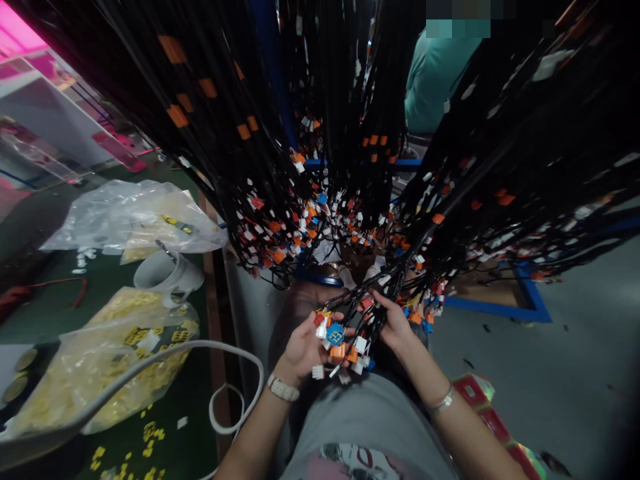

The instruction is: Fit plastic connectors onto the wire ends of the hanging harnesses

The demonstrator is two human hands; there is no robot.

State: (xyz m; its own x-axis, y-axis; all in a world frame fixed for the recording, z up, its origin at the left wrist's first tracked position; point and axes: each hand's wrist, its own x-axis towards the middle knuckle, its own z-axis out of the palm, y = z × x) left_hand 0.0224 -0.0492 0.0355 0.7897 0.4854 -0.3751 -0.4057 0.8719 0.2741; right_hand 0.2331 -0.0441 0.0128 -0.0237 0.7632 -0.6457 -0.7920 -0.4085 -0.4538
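A wire harness (367, 327) of black cables with white, orange, red and blue plug connectors lies across both hands, above my lap. My left hand (301, 348) is closed around the connector end, with the thumb beside a red and a white plug. A blue connector (335, 335) with a yellow insert faces up between the hands, and orange connectors (340, 353) hang just below it. My right hand (399, 328) grips the black cables near a red plug. Its fingertips are partly hidden behind the cables.
Thick bundles of hanging black harnesses (345, 87) fill the space ahead. On the green table (200, 407) at left are a bag of yellow parts (115, 360), a white mug (167, 272), a clear bag (130, 210) and a white cable (235, 347). A person in green (433, 80) sits beyond.
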